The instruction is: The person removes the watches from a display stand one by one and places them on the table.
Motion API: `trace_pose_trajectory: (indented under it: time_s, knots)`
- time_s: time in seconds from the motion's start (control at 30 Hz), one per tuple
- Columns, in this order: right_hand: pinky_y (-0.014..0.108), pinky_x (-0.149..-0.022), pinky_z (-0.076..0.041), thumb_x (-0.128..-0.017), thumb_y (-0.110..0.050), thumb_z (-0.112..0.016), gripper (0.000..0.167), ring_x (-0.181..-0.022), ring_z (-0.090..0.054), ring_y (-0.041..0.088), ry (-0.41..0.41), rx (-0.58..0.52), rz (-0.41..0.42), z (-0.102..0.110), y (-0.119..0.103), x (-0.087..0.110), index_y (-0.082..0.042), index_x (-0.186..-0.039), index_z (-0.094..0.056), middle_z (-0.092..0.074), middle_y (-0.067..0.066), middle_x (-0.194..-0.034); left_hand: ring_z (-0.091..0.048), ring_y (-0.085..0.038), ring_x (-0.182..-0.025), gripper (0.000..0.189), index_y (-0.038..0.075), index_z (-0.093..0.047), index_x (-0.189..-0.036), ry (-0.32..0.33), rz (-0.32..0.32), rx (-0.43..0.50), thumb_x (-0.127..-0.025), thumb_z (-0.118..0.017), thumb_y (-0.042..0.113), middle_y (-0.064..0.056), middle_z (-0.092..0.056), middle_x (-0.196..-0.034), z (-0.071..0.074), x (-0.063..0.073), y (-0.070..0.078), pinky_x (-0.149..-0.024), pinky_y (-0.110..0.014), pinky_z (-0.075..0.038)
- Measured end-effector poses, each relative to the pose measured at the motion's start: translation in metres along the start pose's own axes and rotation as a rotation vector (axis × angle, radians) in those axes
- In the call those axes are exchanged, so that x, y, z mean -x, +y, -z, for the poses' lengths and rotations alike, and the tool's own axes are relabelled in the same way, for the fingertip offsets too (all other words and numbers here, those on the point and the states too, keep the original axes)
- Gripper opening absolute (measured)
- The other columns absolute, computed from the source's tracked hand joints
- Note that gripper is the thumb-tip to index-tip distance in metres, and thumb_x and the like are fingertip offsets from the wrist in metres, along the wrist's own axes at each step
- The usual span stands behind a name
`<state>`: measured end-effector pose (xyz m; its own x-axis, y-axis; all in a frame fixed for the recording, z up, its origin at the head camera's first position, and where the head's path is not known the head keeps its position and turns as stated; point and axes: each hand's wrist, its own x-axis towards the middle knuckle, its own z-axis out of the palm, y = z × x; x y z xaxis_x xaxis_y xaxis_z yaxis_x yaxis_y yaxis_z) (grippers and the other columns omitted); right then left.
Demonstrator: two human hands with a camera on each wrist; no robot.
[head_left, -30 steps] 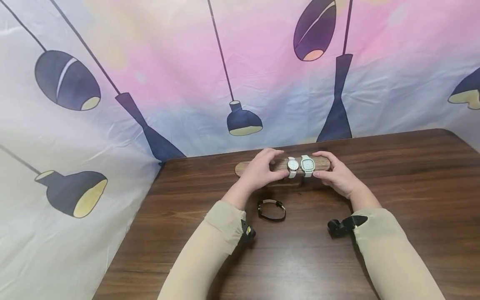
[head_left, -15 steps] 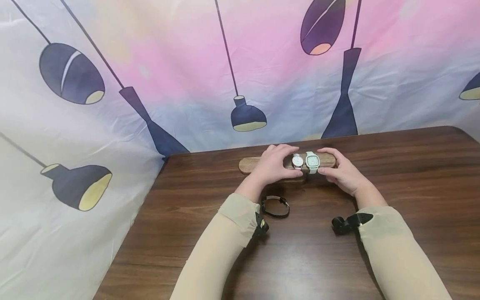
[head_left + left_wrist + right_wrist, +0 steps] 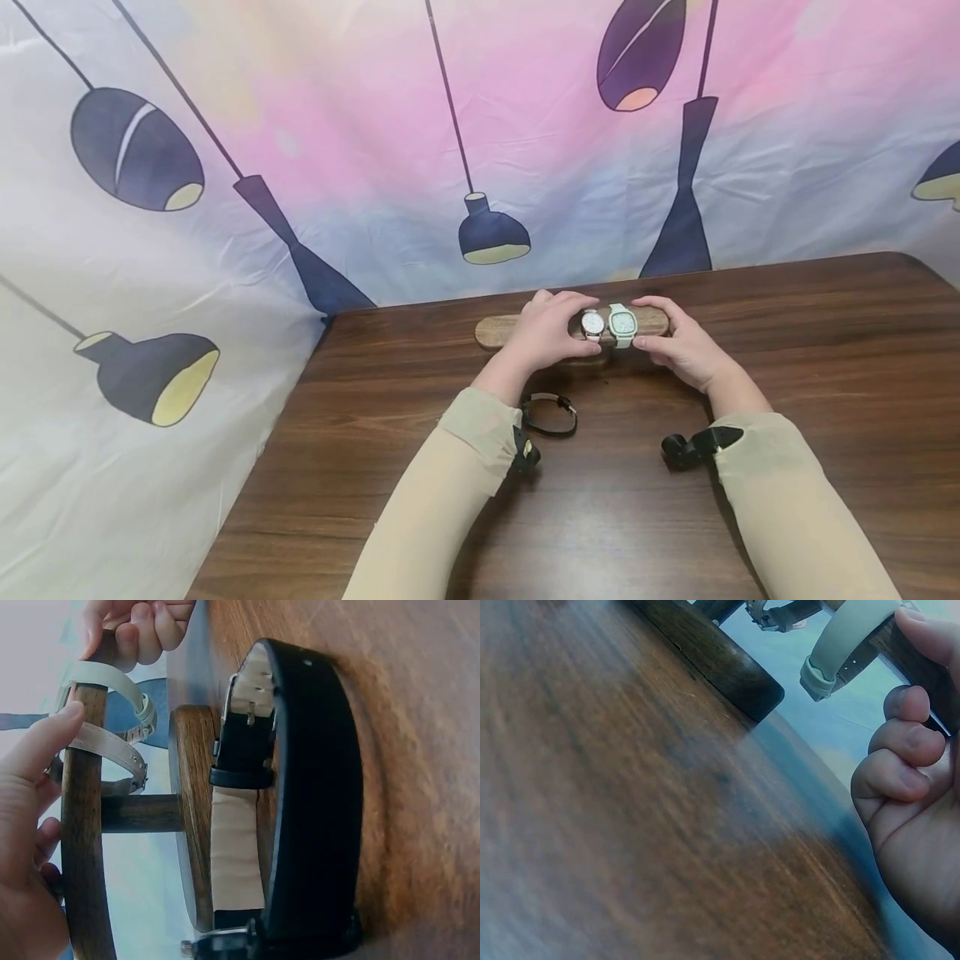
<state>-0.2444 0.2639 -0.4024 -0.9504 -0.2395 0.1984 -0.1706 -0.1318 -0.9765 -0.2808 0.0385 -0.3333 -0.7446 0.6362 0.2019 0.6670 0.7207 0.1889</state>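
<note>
1. Pinching across the white watch on the wooden stand, the left hand has its thumb and fingers clamped on either side of the strap.
2. The right hand grips the stand's bar just beside the mint watch.
3. Both watches look light, straps flexible, glass probably fragile; best held by the straps, off the faces.

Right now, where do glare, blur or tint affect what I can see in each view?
Head view: pale glare on the near part of the table; left wrist view: black watch strap fairly crisp, table grain beside it soft, cloth backdrop washed out pale; right wrist view: bluish cast, table grain smeared and hazy, right hand noticeably clearer.
</note>
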Motion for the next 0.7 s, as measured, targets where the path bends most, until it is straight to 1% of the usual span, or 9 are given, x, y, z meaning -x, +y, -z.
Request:
trace_pose_trajectory:
  time_s: [0.17,0.33,0.57,0.7]
  knots:
    - [0.023,-0.046,-0.030,-0.087,0.006,-0.058,0.052,-0.052,-0.036,0.008,0.007,0.004,0.002,0.0018,0.0000,0.0016,-0.024,-0.126,-0.044,-0.044,0.011,-0.097,-0.046,-0.018,-0.107,0.058,0.022,-0.058,-0.127,0.010,0.003,-0.015,-0.077,-0.073,0.047,0.007,-0.056,-0.127,-0.0012,-0.0010,0.0017,-0.090,-0.034,-0.036]
    - [0.023,-0.046,-0.030,-0.087,0.007,-0.058,0.052,-0.051,-0.035,0.008,0.009,0.011,0.004,0.0029,0.0019,0.0021,-0.023,-0.127,-0.043,-0.044,0.009,-0.096,-0.047,-0.018,-0.106,0.055,0.021,-0.060,-0.125,0.009,-0.006,-0.019,-0.077,-0.073,0.046,0.006,-0.057,-0.125,-0.0009,-0.0017,0.0020,-0.089,-0.033,-0.037]
    - [0.022,-0.046,-0.031,-0.087,0.005,-0.059,0.052,-0.052,-0.035,0.008,-0.002,0.007,-0.011,0.0018,0.0019,-0.0013,-0.022,-0.128,-0.042,-0.043,0.013,-0.101,-0.047,-0.017,-0.101,0.051,0.022,-0.062,-0.120,-0.002,0.016,-0.025,-0.076,-0.073,0.043,0.008,-0.059,-0.120,0.0043,-0.0014,0.0013,-0.086,-0.034,-0.039]
    - [0.022,-0.047,-0.031,-0.087,0.006,-0.059,0.052,-0.052,-0.035,0.008,0.003,0.017,-0.018,0.0011,0.0012,-0.0017,-0.022,-0.128,-0.042,-0.041,0.015,-0.101,-0.047,-0.017,-0.100,0.050,0.022,-0.062,-0.120,-0.003,0.014,-0.026,-0.076,-0.073,0.043,0.008,-0.059,-0.119,0.0060,-0.0007,0.0009,-0.085,-0.033,-0.039]
